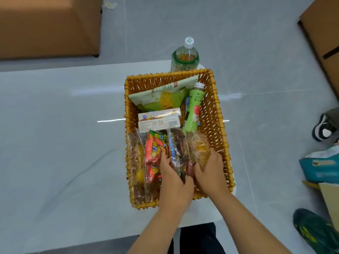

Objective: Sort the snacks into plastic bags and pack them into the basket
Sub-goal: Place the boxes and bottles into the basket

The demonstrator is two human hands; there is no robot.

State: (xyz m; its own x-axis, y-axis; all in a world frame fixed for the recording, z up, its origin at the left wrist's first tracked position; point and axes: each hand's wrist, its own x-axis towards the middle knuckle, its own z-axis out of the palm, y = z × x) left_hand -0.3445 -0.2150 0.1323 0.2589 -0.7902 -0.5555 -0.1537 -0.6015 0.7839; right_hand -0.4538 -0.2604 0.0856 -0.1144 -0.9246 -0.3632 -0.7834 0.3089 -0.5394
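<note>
Both hands were in the basket (216, 114), left grip (174, 178) and right grip (211, 171) pinching crinkly, slippery snack bags (180, 153) low down.

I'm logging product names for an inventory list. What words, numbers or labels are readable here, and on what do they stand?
"100": on the green bottle lying in the basket; the characters below it are too blurred.
"G2": on the white box, left end; its barcode and fine print are too small.
Pale green snack bag: large characters, not clearly readable.
Red snack packet: yellow lettering, blurred.
Tea bottle behind the basket: label and cap print unreadable.
</note>
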